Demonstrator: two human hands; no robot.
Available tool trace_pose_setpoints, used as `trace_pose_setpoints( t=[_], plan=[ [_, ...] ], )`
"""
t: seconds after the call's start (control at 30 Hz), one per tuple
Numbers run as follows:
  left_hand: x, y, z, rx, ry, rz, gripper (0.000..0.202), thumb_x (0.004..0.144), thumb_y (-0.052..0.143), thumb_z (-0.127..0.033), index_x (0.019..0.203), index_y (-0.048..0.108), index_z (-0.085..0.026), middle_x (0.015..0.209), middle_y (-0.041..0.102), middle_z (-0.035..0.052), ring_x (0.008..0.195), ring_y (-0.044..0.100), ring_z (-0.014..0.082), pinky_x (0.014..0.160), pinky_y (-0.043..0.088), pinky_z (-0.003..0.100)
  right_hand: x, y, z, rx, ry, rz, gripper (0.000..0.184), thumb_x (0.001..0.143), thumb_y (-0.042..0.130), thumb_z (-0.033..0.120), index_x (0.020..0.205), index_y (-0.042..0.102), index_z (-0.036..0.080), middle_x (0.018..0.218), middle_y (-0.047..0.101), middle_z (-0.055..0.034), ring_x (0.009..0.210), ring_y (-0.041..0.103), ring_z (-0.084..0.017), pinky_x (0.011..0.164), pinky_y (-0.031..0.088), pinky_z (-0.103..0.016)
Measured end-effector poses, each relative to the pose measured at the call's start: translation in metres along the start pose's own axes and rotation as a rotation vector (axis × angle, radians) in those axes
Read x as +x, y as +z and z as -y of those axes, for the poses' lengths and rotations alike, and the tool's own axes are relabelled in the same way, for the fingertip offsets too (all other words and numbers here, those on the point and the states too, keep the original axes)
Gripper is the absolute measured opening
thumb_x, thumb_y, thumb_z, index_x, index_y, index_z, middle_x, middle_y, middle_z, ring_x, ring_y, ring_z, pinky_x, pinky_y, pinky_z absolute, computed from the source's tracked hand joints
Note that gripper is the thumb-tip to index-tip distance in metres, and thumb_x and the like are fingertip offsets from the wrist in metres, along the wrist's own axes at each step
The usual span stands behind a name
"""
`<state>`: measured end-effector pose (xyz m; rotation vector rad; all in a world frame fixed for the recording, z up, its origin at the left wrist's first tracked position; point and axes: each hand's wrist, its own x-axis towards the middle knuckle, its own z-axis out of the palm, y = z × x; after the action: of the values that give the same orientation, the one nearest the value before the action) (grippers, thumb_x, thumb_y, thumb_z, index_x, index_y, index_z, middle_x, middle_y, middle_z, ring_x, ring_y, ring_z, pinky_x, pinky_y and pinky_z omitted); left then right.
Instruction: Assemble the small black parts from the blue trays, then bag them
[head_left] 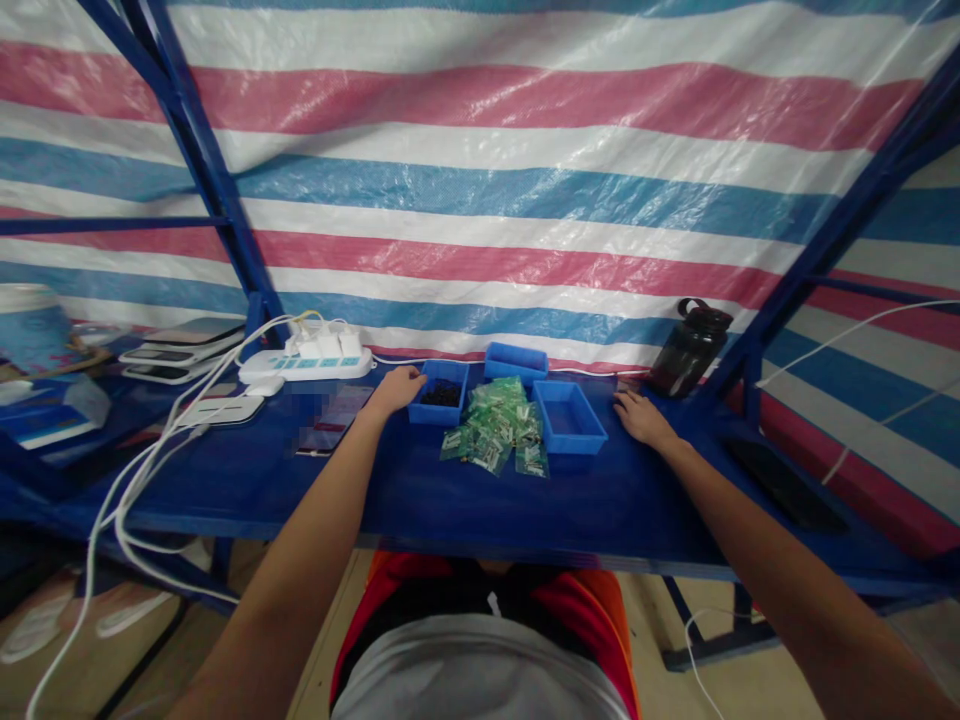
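Note:
My left hand (397,390) is at the left rim of a small blue bin (439,412), its fingers bent together over the far left corner. Loose small black pieces (442,393) lie inside that bin. Flat on the table, my right hand (643,417) rests with its fingers apart and nothing in them, to the right of a second blue bin (572,440). Between these two bins lies a heap of small clear packets with green contents (499,425). Behind the heap stands a third blue bin (516,360).
A dark bottle (688,350) stands behind my right hand, and a black flat object (784,483) lies farther right. On the left are a white power strip (307,366) with plugs, white cables (120,520), a phone-like slab (337,420) and stacked devices (184,348). Striped sheeting (525,200) hangs behind.

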<state>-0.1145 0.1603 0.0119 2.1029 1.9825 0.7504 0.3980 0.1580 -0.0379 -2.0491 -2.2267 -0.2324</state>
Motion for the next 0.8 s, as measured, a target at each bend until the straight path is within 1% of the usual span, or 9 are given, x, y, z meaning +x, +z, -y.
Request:
trace_pose_setpoints(
  t=[0.07,0.13,0.17,0.23,0.3,0.43,0.53,0.7,0.8],
  plan=[
    [0.0,0.0,0.0,-0.005,0.001,0.0,0.033,0.084,0.046,-0.037,0.088,0.069,-0.014,0.091,0.07,0.0093,0.084,0.064,0.0228,0.075,0.045,0.026,-0.013,0.004,-0.021,0.005,0.012,-0.014,0.037,0.094,0.033,0.027,0.125,0.05,0.013,0.13,0.052,-0.0149,0.121,0.046,-0.025,0.105,0.029,-0.04],
    [0.002,0.001,0.001,-0.01,-0.002,-0.001,0.032,0.083,0.047,-0.037,0.087,0.069,-0.014,0.09,0.07,0.0093,0.083,0.064,0.0229,0.075,0.045,0.026,-0.029,0.005,-0.045,0.03,0.028,-0.01,0.032,0.093,0.036,0.026,0.115,0.055,0.014,0.122,0.057,-0.0129,0.116,0.049,-0.023,0.104,0.032,-0.036],
    [0.002,0.001,0.002,-0.012,-0.004,-0.002,0.032,0.083,0.048,-0.037,0.086,0.069,-0.014,0.09,0.07,0.0094,0.082,0.064,0.023,0.074,0.045,0.027,-0.036,0.005,-0.056,0.039,0.067,-0.004,0.03,0.093,0.037,0.026,0.113,0.056,0.014,0.12,0.058,-0.0126,0.116,0.05,-0.023,0.102,0.034,-0.034],
    [0.004,0.003,0.004,-0.016,-0.004,-0.004,0.032,0.083,0.048,-0.038,0.086,0.07,-0.014,0.088,0.07,0.0093,0.081,0.064,0.0231,0.074,0.045,0.027,-0.044,0.003,-0.072,0.047,0.207,0.001,0.03,0.092,0.037,0.026,0.111,0.057,0.012,0.116,0.059,-0.0143,0.113,0.053,-0.024,0.097,0.038,-0.033],
    [0.005,0.004,0.006,-0.018,-0.001,-0.006,0.033,0.083,0.048,-0.039,0.086,0.07,-0.014,0.089,0.07,0.0089,0.081,0.063,0.0231,0.074,0.045,0.027,-0.045,0.001,-0.079,0.043,0.329,0.001,0.034,0.093,0.036,0.029,0.11,0.058,0.009,0.113,0.06,-0.0181,0.109,0.056,-0.027,0.092,0.041,-0.035],
    [0.005,0.005,0.007,-0.015,-0.003,0.001,0.035,0.083,0.047,-0.041,0.086,0.07,-0.015,0.088,0.07,0.0084,0.082,0.063,0.0232,0.075,0.045,0.027,-0.038,0.003,-0.074,0.025,0.415,-0.005,0.044,0.093,0.036,0.033,0.11,0.057,-0.002,0.11,0.058,-0.027,0.107,0.057,-0.032,0.091,0.042,-0.039],
    [0.005,0.004,0.006,-0.012,-0.014,0.006,0.035,0.082,0.046,-0.041,0.087,0.07,-0.015,0.087,0.07,0.0083,0.082,0.063,0.0231,0.075,0.045,0.027,-0.048,0.007,-0.064,0.0,0.473,-0.022,0.053,0.092,0.039,0.039,0.116,0.052,-0.006,0.113,0.055,-0.0297,0.109,0.055,-0.036,0.091,0.042,-0.044],
    [0.003,0.002,0.002,-0.019,-0.021,0.006,0.035,0.081,0.047,-0.04,0.085,0.07,-0.015,0.088,0.07,0.0088,0.082,0.063,0.0233,0.076,0.044,0.027,-0.079,0.003,-0.043,0.023,0.591,-0.023,0.064,0.09,0.034,0.055,0.121,0.053,0.002,0.123,0.047,-0.0273,0.115,0.048,-0.041,0.092,0.039,-0.053],
    [0.002,0.0,0.0,-0.024,-0.014,0.011,0.035,0.08,0.046,-0.041,0.085,0.069,-0.015,0.089,0.07,0.0083,0.082,0.063,0.0229,0.076,0.044,0.027,-0.076,-0.003,-0.027,0.073,0.694,-0.002,0.07,0.088,0.031,0.06,0.125,0.051,0.005,0.13,0.042,-0.0258,0.12,0.04,-0.043,0.095,0.033,-0.06]
  ],
)
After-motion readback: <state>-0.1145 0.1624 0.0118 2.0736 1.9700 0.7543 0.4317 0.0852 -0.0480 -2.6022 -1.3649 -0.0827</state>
